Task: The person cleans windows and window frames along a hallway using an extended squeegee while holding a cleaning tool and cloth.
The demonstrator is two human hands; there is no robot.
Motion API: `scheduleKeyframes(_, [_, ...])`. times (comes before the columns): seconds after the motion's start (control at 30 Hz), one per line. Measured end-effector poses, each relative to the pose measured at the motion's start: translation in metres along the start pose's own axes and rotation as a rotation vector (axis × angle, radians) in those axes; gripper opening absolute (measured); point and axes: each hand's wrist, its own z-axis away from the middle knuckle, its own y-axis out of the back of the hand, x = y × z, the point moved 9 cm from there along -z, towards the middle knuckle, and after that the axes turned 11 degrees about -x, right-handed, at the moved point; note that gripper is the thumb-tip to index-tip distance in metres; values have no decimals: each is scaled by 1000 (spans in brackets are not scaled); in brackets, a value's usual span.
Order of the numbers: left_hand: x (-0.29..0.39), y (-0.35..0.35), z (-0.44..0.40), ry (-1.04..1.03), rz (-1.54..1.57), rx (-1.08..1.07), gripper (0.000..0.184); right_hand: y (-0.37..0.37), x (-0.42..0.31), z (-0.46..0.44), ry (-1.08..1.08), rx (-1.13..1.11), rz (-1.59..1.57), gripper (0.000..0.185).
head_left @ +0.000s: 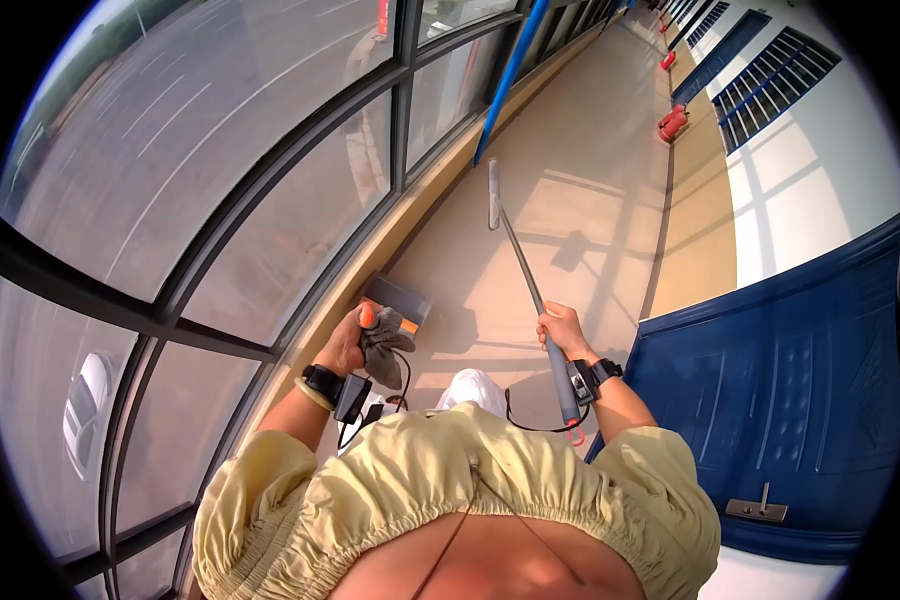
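Observation:
My right hand is closed around the grey shaft of a long-handled window squeegee. Its pale narrow head points away from me, over the corridor floor, and a red loop hangs at the near end of the handle. On the other side, my left hand is closed on a crumpled grey cloth. A small orange piece shows at the fingers of this hand; what it belongs to is hidden. Just beyond the cloth is a dark grey box with an orange stripe, beside the window ledge.
Framed windows run along the left, with a blue pole standing against them ahead. A dark blue door is close on my right. Red fire extinguishers stand along the right wall. Sunlit floor stretches ahead.

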Motion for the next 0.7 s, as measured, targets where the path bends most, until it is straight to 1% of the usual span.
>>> scheduleKeyframes(0.03, [0,-5,-13,15,-5,47,22,12,-19,-25,7,-37,-1,31])
scheduleKeyframes(0.07, [3,-8,-28,25,-17,93,22,26,-39,-54,-5,-23,16,15])
scheduleKeyframes(0.1, [10,-8,-49,34,-30,138,22,39,-64,-92,-15,-8,33,6])
scheduleKeyframes(0.13, [13,-2,-74,26,-12,133,26,55,-90,-138,13,-40,57,6])
scheduleKeyframes(0.17, [2,0,-76,21,5,137,27,66,-94,-164,29,-73,71,7])
scheduleKeyframes(0.2, [0,-7,-96,15,37,141,27,84,-110,-203,21,-79,95,8])
scheduleKeyframes(0.23, [7,-23,-119,-15,67,135,28,98,-144,-248,35,-93,129,9])
scheduleKeyframes(0.3, [12,-52,-156,-21,117,150,29,121,-181,-338,14,-65,177,9])
scheduleKeyframes(0.37, [11,-68,-194,-11,186,152,29,132,-225,-394,69,-55,217,9])
scheduleKeyframes(0.4, [4,-73,-190,-68,212,140,28,135,-247,-423,102,-61,238,10])
scheduleKeyframes(0.43, [-1,-82,-202,-98,253,169,28,148,-251,-467,96,-80,273,11])
scheduleKeyframes(0.47, [-1,-90,-212,-129,280,194,28,146,-270,-469,18,-75,225,7])
scheduleKeyframes(0.5, [1,-98,-222,-153,301,214,28,135,-290,-460,-60,-58,173,12])
scheduleKeyframes(0.53, [18,-135,-221,-189,314,214,27,125,-304,-479,-50,-29,44,15])
scheduleKeyframes(0.57, [26,-135,-234,-210,322,226,27,109,-328,-476,-58,-19,43,21])
scheduleKeyframes(0.6, [27,-134,-246,-228,335,239,27,100,-328,-509,-60,-14,27,21])
scheduleKeyframes(0.63, [14,-132,-240,-248,326,243,26,86,-338,-501,-10,-61,60,24])
scheduleKeyframes(0.7, [10,-136,-257,-238,351,255,26,70,-347,-499,9,-108,323,14])
